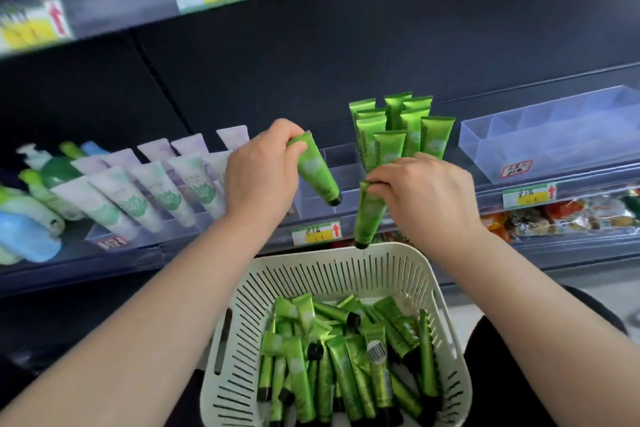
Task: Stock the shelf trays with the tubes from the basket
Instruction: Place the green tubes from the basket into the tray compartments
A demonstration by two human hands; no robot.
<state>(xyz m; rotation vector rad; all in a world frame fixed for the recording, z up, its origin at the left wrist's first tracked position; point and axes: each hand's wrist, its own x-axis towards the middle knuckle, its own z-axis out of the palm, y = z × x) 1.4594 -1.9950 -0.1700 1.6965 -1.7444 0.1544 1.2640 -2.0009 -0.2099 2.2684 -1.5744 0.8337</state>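
My left hand grips a green tube by its flat end, cap pointing down over the clear shelf tray. My right hand pinches a second green tube by its crimped end, hanging cap down just above the far rim of the white slotted basket. Several green tubes stand upright in the back of that tray. The basket holds a heap of green tubes.
Pale lavender and white tubes fill the tray to the left, with green and blue bottles beyond. A clear tray with nothing showing in it sits to the right. Packaged goods lie on the shelf below. Price tags line the shelf edges.
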